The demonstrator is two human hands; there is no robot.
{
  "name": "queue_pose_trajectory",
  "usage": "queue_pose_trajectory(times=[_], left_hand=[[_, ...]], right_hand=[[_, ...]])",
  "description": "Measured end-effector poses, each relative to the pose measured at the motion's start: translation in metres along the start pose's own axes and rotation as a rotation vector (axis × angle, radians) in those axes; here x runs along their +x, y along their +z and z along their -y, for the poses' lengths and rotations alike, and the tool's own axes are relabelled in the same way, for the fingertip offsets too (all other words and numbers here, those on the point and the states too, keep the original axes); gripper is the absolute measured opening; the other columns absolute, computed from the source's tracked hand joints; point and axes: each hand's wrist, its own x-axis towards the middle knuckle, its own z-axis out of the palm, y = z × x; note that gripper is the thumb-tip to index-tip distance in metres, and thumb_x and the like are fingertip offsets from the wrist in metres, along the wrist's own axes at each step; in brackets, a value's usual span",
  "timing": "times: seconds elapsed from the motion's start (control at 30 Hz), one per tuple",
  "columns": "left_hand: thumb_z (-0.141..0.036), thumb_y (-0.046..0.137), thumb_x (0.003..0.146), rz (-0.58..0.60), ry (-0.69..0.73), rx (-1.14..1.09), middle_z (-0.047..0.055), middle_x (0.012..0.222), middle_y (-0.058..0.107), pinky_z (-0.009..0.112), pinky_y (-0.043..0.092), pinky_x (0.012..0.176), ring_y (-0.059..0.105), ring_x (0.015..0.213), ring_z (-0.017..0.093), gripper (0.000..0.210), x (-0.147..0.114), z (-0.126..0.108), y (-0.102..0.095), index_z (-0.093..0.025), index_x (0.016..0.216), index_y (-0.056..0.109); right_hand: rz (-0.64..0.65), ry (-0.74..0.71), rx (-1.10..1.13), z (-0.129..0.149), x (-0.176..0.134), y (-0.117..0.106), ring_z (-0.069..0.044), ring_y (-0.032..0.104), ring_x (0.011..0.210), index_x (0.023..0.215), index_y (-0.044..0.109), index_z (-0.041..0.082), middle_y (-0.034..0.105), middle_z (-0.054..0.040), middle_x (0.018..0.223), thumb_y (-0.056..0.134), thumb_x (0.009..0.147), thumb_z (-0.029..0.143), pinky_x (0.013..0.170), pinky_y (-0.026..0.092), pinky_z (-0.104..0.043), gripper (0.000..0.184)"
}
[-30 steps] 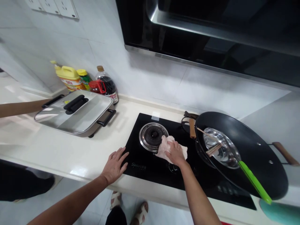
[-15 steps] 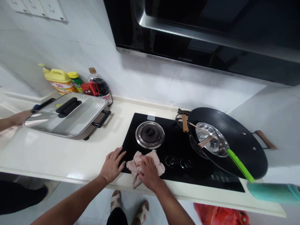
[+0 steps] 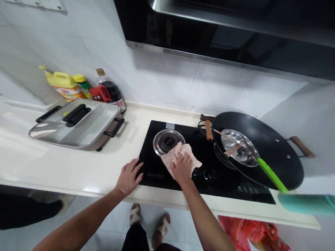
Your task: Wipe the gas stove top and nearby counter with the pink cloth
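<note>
My right hand (image 3: 182,167) presses a pale pink cloth (image 3: 192,156) down on the black glass cooktop (image 3: 154,174), its fingers bent over the fabric. One corner of the cloth overlaps the round left burner (image 3: 170,136), and its lower right part lies by the control knobs (image 3: 209,175). My left hand (image 3: 129,177) rests open on the cooktop's left edge, fingers spread, partly on the white counter (image 3: 78,170). To the right, a black wok (image 3: 269,146) sits over the other burner, holding a metal bowl (image 3: 247,158), chopsticks (image 3: 232,150) and a green-handled utensil (image 3: 272,175).
A lidded electric pan (image 3: 99,116) stands left on the counter. Behind it are a yellow jug (image 3: 62,82), a green bottle (image 3: 83,84) and a dark sauce bottle (image 3: 112,91). A range hood (image 3: 209,38) overhangs the cooktop. A teal cylinder (image 3: 306,204) lies at the right edge.
My right hand has slid the cloth away from the cooktop's front edge, up and rightward to the left burner. My left hand stays put. The other person's hand at the pan has left view.
</note>
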Motion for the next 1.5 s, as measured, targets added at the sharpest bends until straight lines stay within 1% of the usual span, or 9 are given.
queue_pose_trajectory(times=[0.17, 0.33, 0.57, 0.73, 0.87, 1.0, 1.17, 1.37, 1.5], left_hand=[[-0.042, 0.047, 0.101, -0.021, 0.009, 0.008, 0.014, 0.157, 0.054, 0.052, 0.045, 0.11, 0.052, 0.143, 0.033, 0.047, 0.0, 0.002, 0.002, -0.022, 0.141, 0.063], [-0.043, 0.045, 0.101, -0.023, 0.007, -0.006, 0.014, 0.156, 0.055, 0.052, 0.046, 0.109, 0.052, 0.142, 0.033, 0.047, 0.003, 0.005, 0.002, -0.022, 0.139, 0.064], [-0.044, 0.041, 0.102, -0.015, 0.023, 0.028, 0.016, 0.156, 0.054, 0.052, 0.047, 0.106, 0.053, 0.141, 0.034, 0.05, 0.004, 0.005, 0.001, -0.019, 0.139, 0.064], [-0.045, 0.041, 0.102, -0.019, 0.032, 0.027, 0.016, 0.157, 0.054, 0.052, 0.046, 0.106, 0.052, 0.141, 0.034, 0.05, 0.005, 0.004, 0.002, -0.019, 0.139, 0.063], [-0.044, 0.041, 0.102, -0.024, 0.032, 0.011, 0.016, 0.156, 0.054, 0.053, 0.046, 0.106, 0.052, 0.141, 0.035, 0.05, 0.005, 0.004, 0.003, -0.019, 0.139, 0.063], [-0.045, 0.042, 0.102, -0.022, 0.014, -0.003, 0.017, 0.155, 0.055, 0.054, 0.046, 0.106, 0.052, 0.141, 0.035, 0.05, 0.005, 0.004, 0.003, -0.019, 0.138, 0.064], [-0.045, 0.043, 0.101, -0.029, 0.029, -0.012, 0.018, 0.155, 0.055, 0.054, 0.046, 0.107, 0.052, 0.141, 0.036, 0.05, 0.005, 0.004, 0.002, -0.018, 0.138, 0.064], [-0.042, 0.046, 0.101, -0.018, 0.007, -0.036, 0.016, 0.156, 0.054, 0.055, 0.045, 0.11, 0.051, 0.143, 0.035, 0.047, 0.003, 0.003, 0.005, -0.021, 0.139, 0.063], [-0.041, 0.047, 0.101, 0.001, 0.008, -0.023, 0.017, 0.157, 0.053, 0.055, 0.043, 0.112, 0.049, 0.144, 0.035, 0.048, 0.001, 0.001, 0.004, -0.019, 0.141, 0.063]], right_hand=[[-0.067, -0.163, -0.064, 0.019, -0.054, 0.007, -0.038, 0.043, 0.134, 0.125, 0.063, 0.022, 0.053, -0.018, 0.147, 0.074, 0.085, 0.037, 0.111, 0.029, -0.059, 0.044], [-0.062, -0.129, 0.021, -0.006, -0.083, 0.002, -0.034, 0.048, 0.127, 0.119, 0.068, 0.03, 0.057, -0.0097, 0.139, 0.077, 0.082, 0.035, 0.108, 0.031, -0.059, 0.038], [-0.058, -0.133, 0.185, -0.076, -0.131, -0.02, -0.03, 0.051, 0.121, 0.122, 0.065, 0.027, 0.054, -0.0092, 0.127, 0.064, 0.077, 0.013, 0.105, 0.044, -0.052, 0.048], [-0.185, -0.014, 0.297, -0.149, -0.17, -0.065, -0.026, 0.056, 0.117, 0.128, 0.059, 0.027, 0.054, -0.0095, 0.127, 0.053, 0.087, 0.021, 0.1, 0.051, -0.045, 0.042], [-0.262, 0.229, 0.131, -0.224, -0.156, -0.108, -0.031, 0.055, 0.118, 0.147, 0.052, 0.023, 0.052, -0.0127, 0.127, 0.054, 0.089, 0.038, 0.102, 0.05, -0.049, 0.06], [-0.265, 0.453, -0.05, -0.266, -0.119, -0.119, -0.036, 0.054, 0.119, 0.139, 0.063, 0.018, 0.049, -0.0176, 0.137, 0.052, 0.084, 0.045, 0.098, 0.051, -0.054, 0.063], [-0.116, 0.337, -0.245, -0.223, -0.113, -0.088, -0.035, 0.056, 0.117, 0.138, 0.065, 0.02, 0.05, -0.0143, 0.151, 0.044, 0.091, 0.037, 0.097, 0.051, -0.052, 0.054], [-0.093, 0.115, -0.135, -0.101, -0.152, -0.029, -0.033, 0.053, 0.131, 0.137, 0.061, 0.018, 0.053, -0.0171, 0.147, 0.052, 0.091, 0.036, 0.103, 0.051, -0.046, 0.051], [0.016, 0.056, -0.052, -0.025, -0.146, -0.004, -0.031, 0.051, 0.136, 0.139, 0.06, 0.024, 0.051, -0.013, 0.15, 0.058, 0.087, 0.03, 0.109, 0.048, -0.044, 0.053]])
